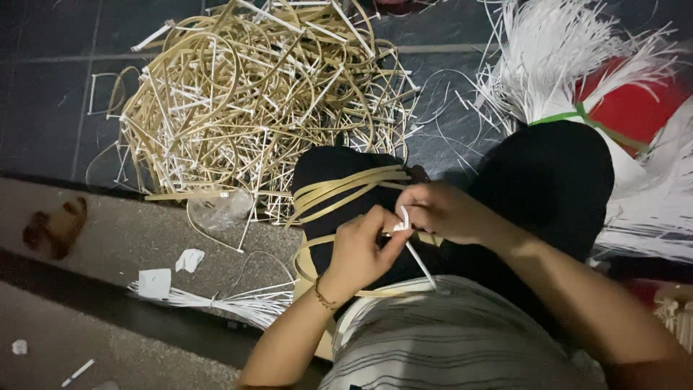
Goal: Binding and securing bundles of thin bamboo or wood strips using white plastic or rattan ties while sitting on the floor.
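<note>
I sit on the floor with my knees up in dark trousers. My left hand (359, 251) and my right hand (440, 211) meet above my left knee. Both pinch a thin white strip (416, 258) that they bind around a bundle of tan flat cane strips (345, 186). The tan strips loop over my knee and curve down around my lap. The white strip's loose end points down toward my striped shirt. A thin bracelet is on my left wrist.
A big tangled heap of tan and white bound cane pieces (253, 101) lies on the dark tiled floor ahead. A tied bunch of white strips (570, 65) rests on a red object (635, 108) at the right. More white strips (231, 302) and paper scraps lie on the stone step at left.
</note>
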